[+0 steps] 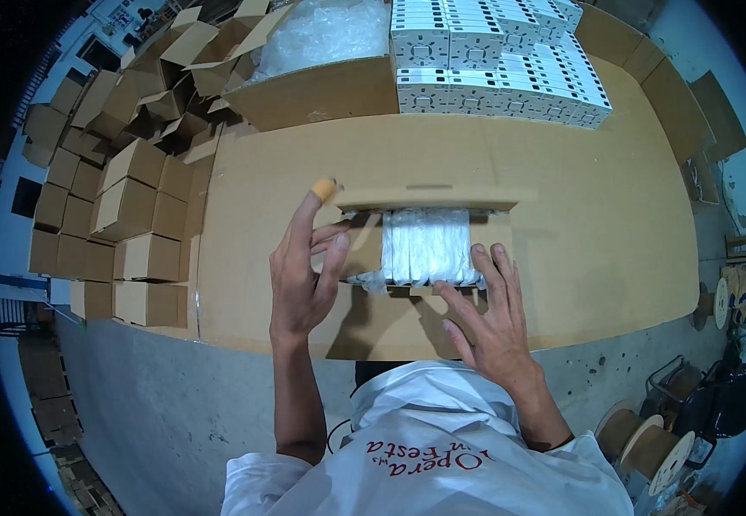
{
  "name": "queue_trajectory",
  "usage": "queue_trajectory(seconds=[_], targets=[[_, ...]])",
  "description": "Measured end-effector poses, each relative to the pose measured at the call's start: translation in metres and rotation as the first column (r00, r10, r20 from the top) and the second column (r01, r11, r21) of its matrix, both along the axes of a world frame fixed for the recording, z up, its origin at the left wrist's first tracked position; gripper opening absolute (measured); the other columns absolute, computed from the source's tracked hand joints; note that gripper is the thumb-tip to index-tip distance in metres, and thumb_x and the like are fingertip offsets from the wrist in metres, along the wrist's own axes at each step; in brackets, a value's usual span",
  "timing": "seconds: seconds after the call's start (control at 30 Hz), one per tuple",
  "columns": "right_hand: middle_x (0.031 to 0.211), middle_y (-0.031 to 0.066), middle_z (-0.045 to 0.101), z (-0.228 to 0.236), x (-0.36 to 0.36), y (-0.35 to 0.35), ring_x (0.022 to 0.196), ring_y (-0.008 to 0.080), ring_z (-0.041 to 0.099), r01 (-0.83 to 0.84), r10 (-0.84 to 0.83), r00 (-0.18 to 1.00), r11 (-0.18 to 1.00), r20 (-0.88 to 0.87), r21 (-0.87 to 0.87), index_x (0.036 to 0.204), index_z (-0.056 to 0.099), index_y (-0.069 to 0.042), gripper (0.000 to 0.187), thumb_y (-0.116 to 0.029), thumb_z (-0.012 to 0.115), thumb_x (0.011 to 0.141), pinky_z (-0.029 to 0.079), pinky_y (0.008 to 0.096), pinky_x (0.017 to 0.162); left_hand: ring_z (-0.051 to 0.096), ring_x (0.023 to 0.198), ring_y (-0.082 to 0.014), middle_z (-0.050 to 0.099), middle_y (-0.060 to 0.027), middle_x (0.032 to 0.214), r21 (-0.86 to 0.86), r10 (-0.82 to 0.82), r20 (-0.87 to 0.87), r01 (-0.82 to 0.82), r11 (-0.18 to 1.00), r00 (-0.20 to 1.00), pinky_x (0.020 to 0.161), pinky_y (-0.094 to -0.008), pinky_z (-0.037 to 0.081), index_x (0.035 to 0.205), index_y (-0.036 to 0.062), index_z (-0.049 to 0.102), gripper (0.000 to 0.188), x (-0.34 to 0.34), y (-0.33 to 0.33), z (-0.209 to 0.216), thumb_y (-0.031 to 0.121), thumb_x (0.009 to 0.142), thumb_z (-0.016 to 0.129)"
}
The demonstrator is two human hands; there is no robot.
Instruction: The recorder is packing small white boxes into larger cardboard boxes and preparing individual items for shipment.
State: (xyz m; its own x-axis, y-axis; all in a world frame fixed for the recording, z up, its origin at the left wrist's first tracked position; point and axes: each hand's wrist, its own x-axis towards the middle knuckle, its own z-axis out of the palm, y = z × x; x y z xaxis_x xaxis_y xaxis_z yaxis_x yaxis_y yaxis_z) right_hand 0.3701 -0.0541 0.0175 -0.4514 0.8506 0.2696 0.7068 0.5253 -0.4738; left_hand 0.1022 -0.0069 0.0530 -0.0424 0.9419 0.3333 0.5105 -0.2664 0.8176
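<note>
In front of me on the table sits an open cardboard box (360, 249), its flaps folded outward. Inside stands a row of items in clear, shiny plastic wrap (426, 247); what the wrap covers cannot be made out. My left hand (302, 262) is at the box's left side, fingers apart, with an orange cover on the raised index fingertip. At the near right corner my right hand (495, 322) has its fingers spread, the fingertips at the box's edge and the wrapped row. Neither hand grips anything.
White printed small boxes (476, 90) are stacked at the far edge, beside a large carton (321, 96) of clear plastic bags. Brown cartons (123, 206) pile up on the left. Cardboard walls (670, 95) edge the far right. Cable spools (648, 443) stand on the floor at lower right.
</note>
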Motion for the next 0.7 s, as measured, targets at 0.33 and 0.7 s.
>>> queue_trajectory(seconds=[0.33, 0.7], targets=[[0.131, 0.0225, 0.044, -0.006, 0.008, -0.002, 0.123, 0.0425, 0.042, -0.002, 0.004, 0.995, 1.0, 0.1, -0.021, 0.143, 0.055, -0.033, 0.064, -0.024, 0.072, 0.082, 0.029, 0.0636, 0.112, 0.058, 0.125, -0.039, 0.064, -0.0129, 0.131, 0.209, -0.252, -0.074, 0.262, 0.942, 0.965, 0.099, -0.0476, 0.051, 0.113, 0.0079, 0.067, 0.049, -0.021, -0.01, -0.043, 0.007, 0.067, 0.085], [0.126, 0.02, 0.052, -0.026, 0.019, -0.015, 0.122, 0.0404, 0.048, 0.074, -0.065, 0.995, 0.988, -0.069, 0.134, 0.136, 0.06, -0.018, 0.065, -0.011, 0.078, 0.073, 0.04, 0.0546, 0.105, 0.051, 0.132, -0.0425, 0.069, -0.0094, 0.121, 0.241, -0.126, -0.134, 0.155, 0.958, 0.983, 0.107, -0.0523, 0.045, 0.093, 0.0064, 0.069, 0.022, -0.009, -0.008, -0.055, 0.002, 0.073, 0.078]])
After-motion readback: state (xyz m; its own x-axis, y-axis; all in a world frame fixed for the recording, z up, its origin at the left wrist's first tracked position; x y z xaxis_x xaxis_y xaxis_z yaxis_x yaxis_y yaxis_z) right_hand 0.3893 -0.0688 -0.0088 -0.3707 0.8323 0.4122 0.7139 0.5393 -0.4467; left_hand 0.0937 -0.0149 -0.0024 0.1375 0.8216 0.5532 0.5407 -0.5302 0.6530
